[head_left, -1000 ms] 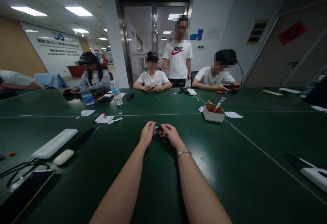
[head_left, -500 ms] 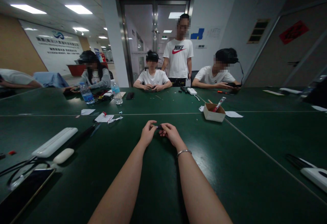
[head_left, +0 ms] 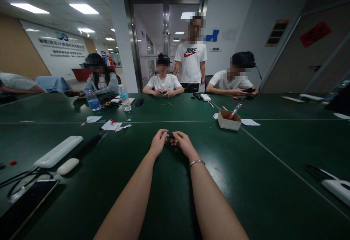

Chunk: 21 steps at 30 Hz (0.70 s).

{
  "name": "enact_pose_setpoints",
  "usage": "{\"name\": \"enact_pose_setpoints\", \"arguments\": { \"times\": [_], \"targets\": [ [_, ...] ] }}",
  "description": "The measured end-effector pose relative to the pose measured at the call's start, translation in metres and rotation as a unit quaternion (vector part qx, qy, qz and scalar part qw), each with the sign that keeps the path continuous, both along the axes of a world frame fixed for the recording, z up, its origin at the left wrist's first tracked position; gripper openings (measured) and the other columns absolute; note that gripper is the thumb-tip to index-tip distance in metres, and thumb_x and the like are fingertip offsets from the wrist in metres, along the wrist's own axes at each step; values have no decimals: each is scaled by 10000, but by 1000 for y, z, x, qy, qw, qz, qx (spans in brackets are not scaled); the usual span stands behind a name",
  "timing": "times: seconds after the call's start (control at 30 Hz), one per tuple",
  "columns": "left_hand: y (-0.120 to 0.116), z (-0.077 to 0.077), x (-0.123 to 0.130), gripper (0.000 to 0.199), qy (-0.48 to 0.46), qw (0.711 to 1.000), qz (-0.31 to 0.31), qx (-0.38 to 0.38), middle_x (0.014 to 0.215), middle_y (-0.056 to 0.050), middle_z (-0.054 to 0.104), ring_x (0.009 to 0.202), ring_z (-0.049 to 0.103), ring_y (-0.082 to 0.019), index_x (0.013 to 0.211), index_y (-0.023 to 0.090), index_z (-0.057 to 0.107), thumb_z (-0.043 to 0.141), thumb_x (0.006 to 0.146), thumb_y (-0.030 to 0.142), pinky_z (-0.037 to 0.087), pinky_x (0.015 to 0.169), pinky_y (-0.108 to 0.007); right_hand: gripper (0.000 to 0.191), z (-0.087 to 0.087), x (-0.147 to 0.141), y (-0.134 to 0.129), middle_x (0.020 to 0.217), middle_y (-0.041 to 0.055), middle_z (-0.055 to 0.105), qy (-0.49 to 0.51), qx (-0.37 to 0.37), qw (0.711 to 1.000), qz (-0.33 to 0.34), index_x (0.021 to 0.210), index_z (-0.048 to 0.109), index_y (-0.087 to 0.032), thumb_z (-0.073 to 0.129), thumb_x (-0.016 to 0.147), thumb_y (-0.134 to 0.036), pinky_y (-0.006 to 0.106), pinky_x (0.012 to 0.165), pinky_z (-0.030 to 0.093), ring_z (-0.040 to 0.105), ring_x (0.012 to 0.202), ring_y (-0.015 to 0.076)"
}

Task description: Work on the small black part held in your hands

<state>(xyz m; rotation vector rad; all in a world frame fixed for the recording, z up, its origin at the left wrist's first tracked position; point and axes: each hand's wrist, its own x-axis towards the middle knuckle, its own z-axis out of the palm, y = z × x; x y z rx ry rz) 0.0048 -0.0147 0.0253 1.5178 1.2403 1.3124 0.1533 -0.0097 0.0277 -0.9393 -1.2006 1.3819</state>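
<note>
Above the green table, both of my hands meet at a small black object with a shiny, metal-looking end; it is too small to name its kind. My right hand pinches the black part between thumb and fingers, with a silver bangle on that wrist. At the shiny left end, my left hand has its thumb and index finger closed. The fingertips hide part of the object.
On the left lie a phone, a white oblong device, a rounded white item and black cables. A small open box stands ahead right. Water bottles stand farther off, where several people sit and one person stands.
My left index finger has bent down closer to the shiny end of the small object. My right hand has hardly moved.
</note>
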Motion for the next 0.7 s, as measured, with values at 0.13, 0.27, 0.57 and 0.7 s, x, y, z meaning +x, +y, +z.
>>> {"name": "enact_pose_setpoints", "arguments": {
  "times": [0.13, 0.27, 0.57, 0.7],
  "targets": [
    [-1, 2, 0, 244, 4, 1000, 7, 29, 856, -30, 611, 788, 572, -147, 1005, 191, 611, 523, 779, 216, 442, 738, -267, 375, 0, 0, 0, 576, 6, 628, 0, 3, 1000, -1, 846, 630, -156, 695, 683, -487, 241, 514, 423, 545, 487, 110],
    [0, 1, 0, 242, 1, 999, 17, 39, 929, -50, 634, 817, 584, -154, 985, 183, 618, 560, 750, 198, 449, 784, -288, 365, -1, 1, 1, 574, 10, 632, 0, 3, 1000, -1, 844, 629, -158, 693, 689, -482, 240, 507, 424, 551, 487, 114],
    [1, -1, -3, 391, 33, 998, 51, -29, 617, -12, 569, 565, 512, -125, 702, 168, 602, 467, 828, 513, 395, 534, -236, 391, -2, 1, 1, 587, 13, 637, -1, -4, 1000, 2, 864, 626, -157, 685, 692, -504, 239, 510, 427, 557, 496, 116],
    [0, 1, -2, 273, -33, 999, 32, -5, 877, -38, 621, 696, 569, -129, 974, 188, 599, 586, 755, 350, 406, 528, -207, 384, -1, 1, 1, 581, 6, 629, -3, 3, 1000, 0, 855, 626, -161, 684, 694, -505, 237, 493, 414, 550, 483, 113]
  ]
}}
